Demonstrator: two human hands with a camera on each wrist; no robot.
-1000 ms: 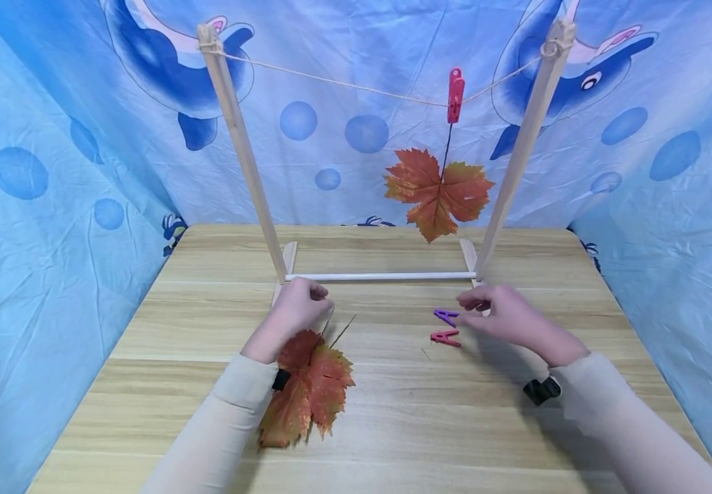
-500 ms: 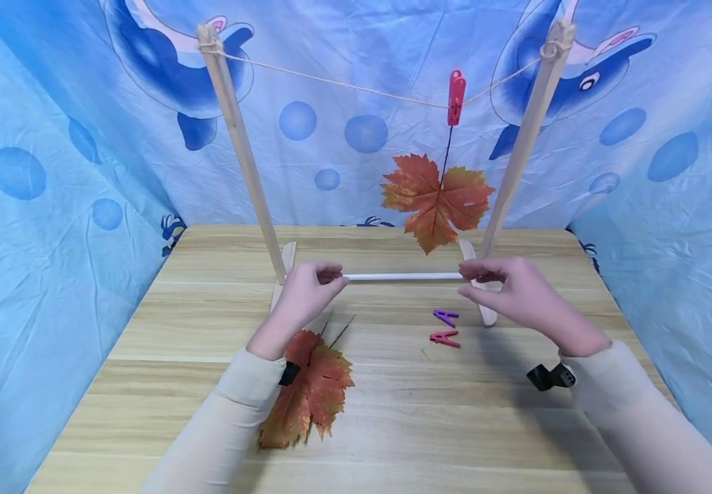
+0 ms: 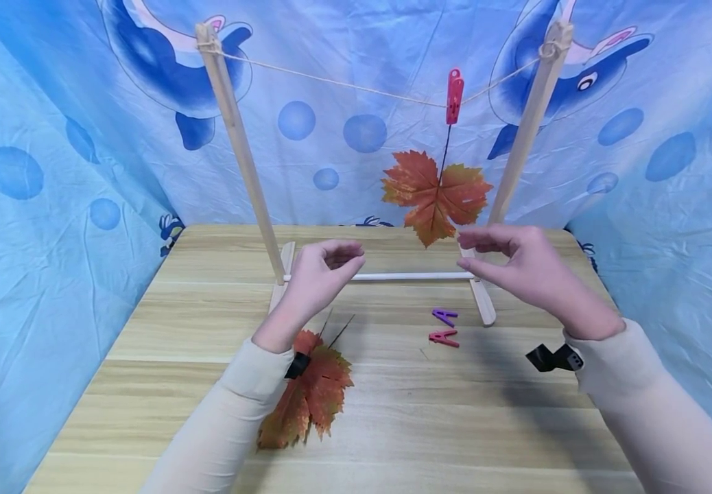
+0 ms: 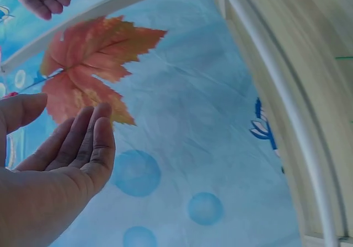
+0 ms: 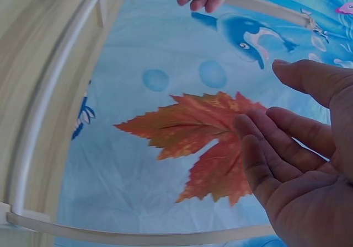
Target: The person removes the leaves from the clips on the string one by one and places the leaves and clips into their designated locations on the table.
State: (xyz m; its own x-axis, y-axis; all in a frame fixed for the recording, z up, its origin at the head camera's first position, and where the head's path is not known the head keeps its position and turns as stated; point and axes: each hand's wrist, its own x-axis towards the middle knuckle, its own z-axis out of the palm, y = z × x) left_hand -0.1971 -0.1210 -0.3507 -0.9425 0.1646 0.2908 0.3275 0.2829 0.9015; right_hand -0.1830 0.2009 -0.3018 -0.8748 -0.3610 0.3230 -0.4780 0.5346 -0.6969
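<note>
An orange-red artificial maple leaf (image 3: 436,195) hangs by its dark stem from a red clothespin (image 3: 454,97) on a string (image 3: 343,84). My right hand (image 3: 519,264) is raised just below and right of this leaf, fingers relaxed, thumb apart, holding nothing. My left hand (image 3: 325,274) is held up near the left post, thumb and fingers apart, also with nothing in it. Under my left forearm more maple leaves (image 3: 325,384) lie on the table, partly hidden by the sleeve. A purple clothespin (image 3: 445,316) and a red clothespin (image 3: 444,338) lie between the hands, nearer the right.
Two wooden posts, left (image 3: 241,154) and right (image 3: 529,130), carry the string. A white rod (image 3: 411,276) joins their feet low over the wooden table (image 3: 424,425). Behind hangs a blue dolphin-print cloth (image 3: 356,41).
Both hands have risen away from me, the right leaving the spot beside the clothespins on the table. The hanging leaf has swung slightly. The leaves and clothespins on the table stayed put.
</note>
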